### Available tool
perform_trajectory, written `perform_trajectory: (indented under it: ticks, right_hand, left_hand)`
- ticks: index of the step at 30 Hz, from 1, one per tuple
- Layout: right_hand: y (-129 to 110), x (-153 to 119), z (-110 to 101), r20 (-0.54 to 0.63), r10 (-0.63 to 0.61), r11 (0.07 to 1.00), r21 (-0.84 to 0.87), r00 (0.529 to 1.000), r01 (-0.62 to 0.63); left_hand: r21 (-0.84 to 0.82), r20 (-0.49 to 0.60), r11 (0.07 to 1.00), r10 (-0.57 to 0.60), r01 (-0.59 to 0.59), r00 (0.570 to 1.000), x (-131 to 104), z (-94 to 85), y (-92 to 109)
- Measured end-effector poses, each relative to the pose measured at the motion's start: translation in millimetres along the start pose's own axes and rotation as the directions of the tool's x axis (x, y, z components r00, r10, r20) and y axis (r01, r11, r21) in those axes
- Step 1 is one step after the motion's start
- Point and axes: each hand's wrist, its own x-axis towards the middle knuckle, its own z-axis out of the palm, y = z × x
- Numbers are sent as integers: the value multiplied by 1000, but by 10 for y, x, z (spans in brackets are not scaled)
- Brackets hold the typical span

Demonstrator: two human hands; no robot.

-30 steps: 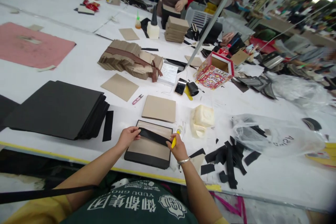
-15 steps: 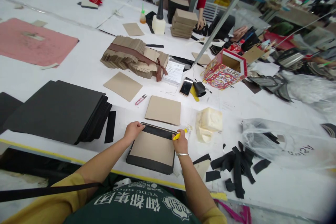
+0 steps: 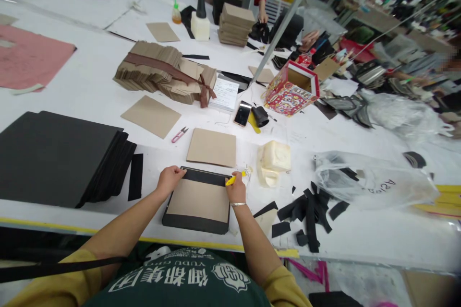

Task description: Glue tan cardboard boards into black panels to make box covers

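Left hand pinches black strip, right hand clasps yellow-handled brush; strip seems light, soft: better hold its ends.

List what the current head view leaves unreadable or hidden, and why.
Head view: writing on the white rectangular paper sheet, too small.
Head view: far-left end of the stacked black flat sheets, cut off by the picture's edge.
Head view: part of the yellow-handled brush, covered by the right hand.
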Motion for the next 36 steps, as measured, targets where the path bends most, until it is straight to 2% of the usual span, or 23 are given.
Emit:
perform_trajectory:
  ticks: [4,7,9,11,13,14,16,17,18,19,20,22,24,26,29,31,33,36]
  right_hand:
    - [-4,7,29,25,3,1000,-9,1000,-3]
    - [6,24,8,25,-9,999,-43,1000,11]
    - [26,14,-33,-31,-28,997,-70,999,26]
    - [38,-41,-64,-126,-80,994,-84,989,69]
    - [22,-150,-43,-161,-208,977,-73,965,199]
    - [1,-220,-6,-133,-308,951,-61,942,303]
    - [-50,-359,107,-23,-498,867,-31,867,497]
    - [-70,-417,169,29,-556,830,-25,831,557]
    - [-79,-462,224,65,-578,814,-33,813,581]
    - [-69,-493,262,81,-567,819,-52,819,572]
    - [-38,-514,277,83,-537,837,-78,840,542]
    - [93,-550,220,71,-460,876,-125,885,466]
    - [295,-632,56,51,-396,904,-156,917,399]
    - [529,-797,-170,15,-333,927,-177,943,330]
    - [885,-1153,-475,-19,-237,947,-226,971,227]
    - [1113,-1374,-585,8,-206,937,-287,979,200]
    - [1314,-1519,-612,48,-189,919,-344,981,194]
    - [1519,-1570,-577,61,-143,902,-403,988,155]
  left_hand:
    - [29,1,1000,-7,7,1000,5,-2,27]
    - [113,11,994,9,-10,1000,8,-26,27]
    - [207,-48,977,54,-43,997,-19,-49,24]
    - [296,-161,944,196,-142,967,-89,-50,31]
    - [367,-192,863,436,-347,879,-195,-3,53]
    - [391,-135,785,565,-480,814,-254,41,66]
    - [392,78,585,748,-710,659,-361,151,78]
    - [379,182,500,784,-778,593,-402,205,70]
    - [372,258,447,792,-813,554,-430,249,52]
    - [380,298,429,782,-820,547,-445,277,23]
    - [399,308,435,765,-807,565,-449,288,-13]
    - [449,275,479,729,-754,627,-435,261,-88]
    - [486,224,525,698,-699,680,-425,189,-139]
    - [504,176,554,685,-663,707,-460,104,-157]
    - [506,111,564,707,-652,698,-621,19,-164]
    - [499,78,561,730,-660,679,-765,15,-188]
    - [489,68,557,743,-671,666,-897,47,-231]
    - [471,69,552,755,-689,652,-1036,107,-293]
